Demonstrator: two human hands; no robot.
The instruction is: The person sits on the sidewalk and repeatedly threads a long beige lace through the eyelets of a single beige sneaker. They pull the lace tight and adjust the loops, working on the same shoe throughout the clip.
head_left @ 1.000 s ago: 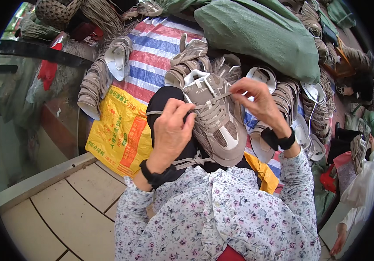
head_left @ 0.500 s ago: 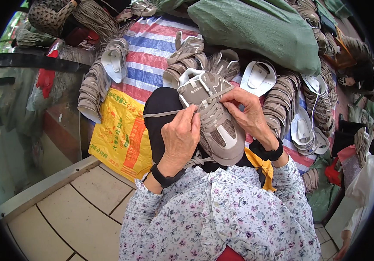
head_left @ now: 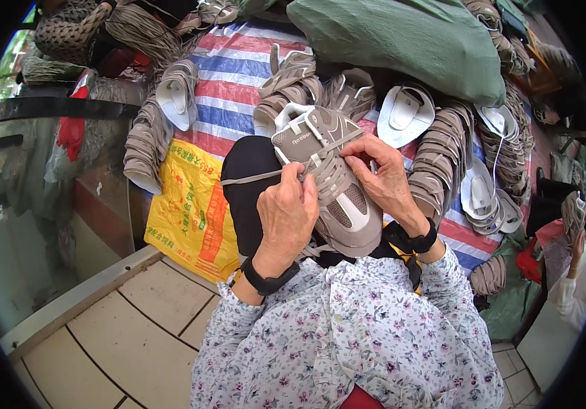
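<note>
A taupe sneaker upper [head_left: 354, 235] with grey mesh and pale trim lies over my lap, its toe toward me and its white-lined collar pointing away. Flat beige laces [head_left: 336, 178] cross its tongue. My left hand [head_left: 286, 213] is closed at the left eyelet edge, thumb and forefinger pinching the shoelace, and a loose lace end stretches left over my dark trouser leg [head_left: 242, 211]. On the right edge of the upper, my right hand [head_left: 380, 178] pinches the shoelace too; its fingertips partly cover the grip. Both wrists wear black bands.
Nested stacks of similar uppers stand at left [head_left: 144, 153] and right [head_left: 440, 160] on a striped sheet [head_left: 228, 88]. A big green sack [head_left: 402, 48] lies beyond. A yellow bag [head_left: 187, 218] sits beside my leg, near a glass panel [head_left: 40, 225]. Another person's hand [head_left: 576, 249] shows far right.
Both hands stay at the laces with only small finger shifts. The view has moved slightly. At far right, the other person's hand has risen to a shoe upper.
</note>
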